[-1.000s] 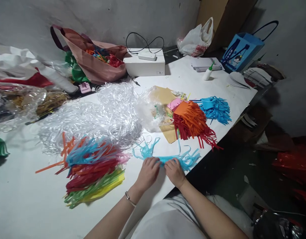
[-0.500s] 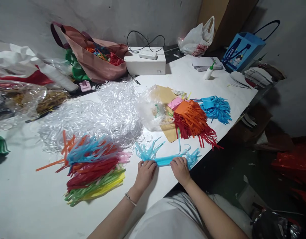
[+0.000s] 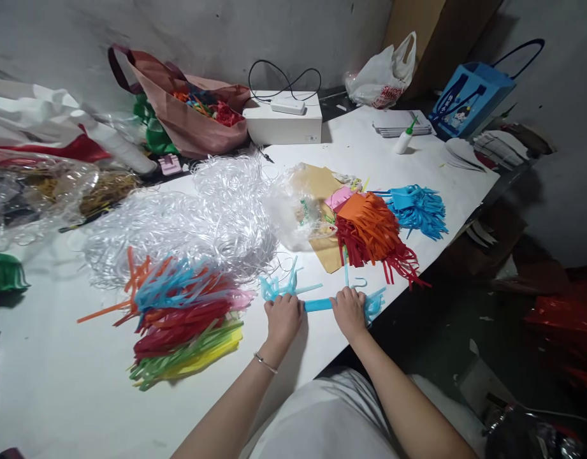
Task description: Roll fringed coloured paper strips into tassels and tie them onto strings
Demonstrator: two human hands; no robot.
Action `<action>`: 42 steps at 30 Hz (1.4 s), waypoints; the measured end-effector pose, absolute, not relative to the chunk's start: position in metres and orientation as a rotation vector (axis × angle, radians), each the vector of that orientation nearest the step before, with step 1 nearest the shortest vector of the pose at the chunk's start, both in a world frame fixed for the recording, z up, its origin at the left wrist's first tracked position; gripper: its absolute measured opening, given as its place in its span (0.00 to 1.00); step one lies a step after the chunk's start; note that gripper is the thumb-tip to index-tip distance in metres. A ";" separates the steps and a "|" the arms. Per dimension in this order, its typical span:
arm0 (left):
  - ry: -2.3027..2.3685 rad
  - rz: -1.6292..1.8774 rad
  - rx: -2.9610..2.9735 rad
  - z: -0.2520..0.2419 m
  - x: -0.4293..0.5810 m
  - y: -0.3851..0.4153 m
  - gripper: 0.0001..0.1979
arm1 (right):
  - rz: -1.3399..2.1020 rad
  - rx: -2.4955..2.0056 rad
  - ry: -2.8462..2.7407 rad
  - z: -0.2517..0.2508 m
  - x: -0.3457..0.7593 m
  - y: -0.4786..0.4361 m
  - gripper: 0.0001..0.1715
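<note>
A light blue fringed strip (image 3: 318, 305) lies across the white table near its front edge, its middle rolled into a narrow band. My left hand (image 3: 284, 317) is closed on the band's left end, and loose fringe spreads out beyond the fingers. At the other end, my right hand (image 3: 349, 312) grips it with bent fingers, fringe showing past the knuckles. Both palms face down; the fingertips are partly hidden. To the left lies a pile of fringed strips in blue, red (image 3: 183, 328), green and yellow. Orange fringed strips (image 3: 368, 220) rest beyond my right hand.
White shiny string (image 3: 197, 223) heaps up behind the coloured pile, beside a clear plastic bag (image 3: 293, 220). A blue fringed bundle (image 3: 420, 207), a glue bottle (image 3: 404, 140), a white box (image 3: 283, 125) and a pink bag (image 3: 178, 115) stand farther back.
The blue band between my hands has become narrower and tighter, rolled away from me. Both hands have shifted slightly forward, with the fingers more curled. The view has swung a little left.
</note>
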State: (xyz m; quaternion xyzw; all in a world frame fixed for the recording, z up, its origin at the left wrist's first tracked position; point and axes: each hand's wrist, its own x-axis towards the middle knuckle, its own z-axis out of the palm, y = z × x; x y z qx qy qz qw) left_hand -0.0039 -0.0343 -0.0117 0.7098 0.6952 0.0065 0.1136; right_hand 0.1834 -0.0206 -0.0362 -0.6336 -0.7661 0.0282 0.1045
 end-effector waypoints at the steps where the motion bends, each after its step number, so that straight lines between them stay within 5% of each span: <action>1: 2.053 0.011 2.088 -0.011 -0.003 -0.034 0.16 | 0.080 -1.876 -2.246 -0.036 0.184 -0.020 0.10; 11: 2.077 0.131 2.194 -0.015 -0.004 -0.035 0.14 | 0.167 -1.284 -2.484 -0.039 0.176 -0.035 0.06; 15: 1.924 0.338 2.334 -0.014 -0.008 -0.043 0.08 | 0.177 -1.302 -2.474 -0.044 0.170 -0.032 0.07; 25: 1.557 0.420 2.457 -0.025 -0.016 -0.050 0.10 | 0.168 -1.319 -2.420 -0.040 0.171 -0.037 0.05; 42: 1.895 0.348 2.317 -0.022 -0.014 -0.042 0.12 | 0.151 -1.770 -2.125 -0.038 0.196 -0.042 0.08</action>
